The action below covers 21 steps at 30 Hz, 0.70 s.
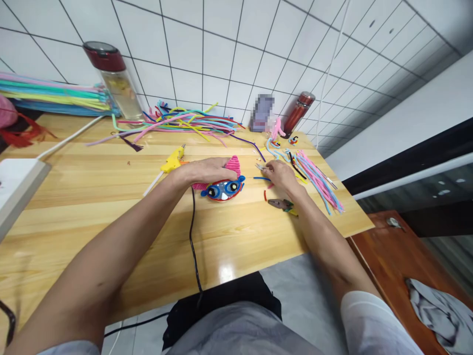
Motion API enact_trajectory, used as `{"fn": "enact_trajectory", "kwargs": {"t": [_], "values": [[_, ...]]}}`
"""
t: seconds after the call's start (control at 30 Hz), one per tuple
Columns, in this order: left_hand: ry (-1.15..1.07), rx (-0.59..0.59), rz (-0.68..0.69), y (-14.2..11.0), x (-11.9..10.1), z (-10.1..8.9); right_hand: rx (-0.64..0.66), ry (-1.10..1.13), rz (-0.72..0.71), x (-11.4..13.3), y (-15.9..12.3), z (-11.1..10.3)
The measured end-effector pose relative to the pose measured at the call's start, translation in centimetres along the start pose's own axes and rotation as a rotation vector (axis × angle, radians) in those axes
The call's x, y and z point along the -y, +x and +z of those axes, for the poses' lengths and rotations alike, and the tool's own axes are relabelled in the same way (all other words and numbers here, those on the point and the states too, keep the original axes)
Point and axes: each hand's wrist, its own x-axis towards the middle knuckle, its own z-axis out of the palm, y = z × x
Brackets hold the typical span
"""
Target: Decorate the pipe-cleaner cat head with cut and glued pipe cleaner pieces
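My left hand (pixel 209 171) lies palm down on a pipe-cleaner figure (pixel 223 188) with a pink top, a blue rim, a red mouth and two googly eyes. It presses the figure onto the wooden table (pixel 111 207). My right hand (pixel 278 175) is closed in a pinch on a small metal tool (pixel 260 167) just right of the figure. Short blue and red pipe-cleaner bits (pixel 264 195) lie beside it. Small pliers (pixel 281 203) rest on the table under my right wrist.
A yellow glue gun (pixel 173 160) with a black cord (pixel 192 236) lies left of the figure. Loose pipe cleaners (pixel 185 123) are heaped at the back, more pipe cleaners (pixel 318 180) at the right. Two red-capped bottles (pixel 113 79) (pixel 298 113) stand near the tiled wall.
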Motion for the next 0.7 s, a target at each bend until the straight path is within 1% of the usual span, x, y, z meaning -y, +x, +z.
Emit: {"fn": "enact_trajectory", "kwargs": {"t": [0.07, 0.17, 0.3, 0.4, 0.43, 0.5, 0.6, 0.63, 0.7], "values": [[0.009, 0.005, -0.027, -0.1, -0.3, -0.1, 0.014, -0.043, 0.014, 0.5, 0.8, 0.6], [0.007, 0.018, -0.071, -0.3, -0.7, -0.2, 0.003, -0.077, 0.024, 0.4, 1.3, 1.1], [-0.005, 0.016, -0.063, -0.4, -0.8, -0.4, -0.034, -0.062, -0.001, 0.4, 0.6, 1.4], [-0.029, 0.028, -0.05, -0.4, -0.8, -0.4, -0.069, -0.04, 0.005, 0.7, 0.1, 0.9], [-0.037, 0.03, -0.052, -0.4, -0.8, -0.4, -0.095, -0.004, 0.012, 0.9, -0.1, 0.6], [-0.051, 0.029, -0.057, -0.3, -0.8, -0.5, -0.16, 0.176, -0.022, 1.2, -0.8, -0.2], [-0.058, 0.02, -0.052, -0.3, -0.7, -0.5, -0.22, 0.571, -0.197, 2.0, -2.4, -1.5], [-0.062, 0.022, -0.046, -0.3, -0.7, -0.5, -0.221, 0.651, -0.25, 2.4, -3.1, -1.8], [-0.065, 0.032, -0.044, -0.4, -0.7, -0.5, -0.195, 0.719, -0.327, 3.3, -4.4, -2.3]]}}
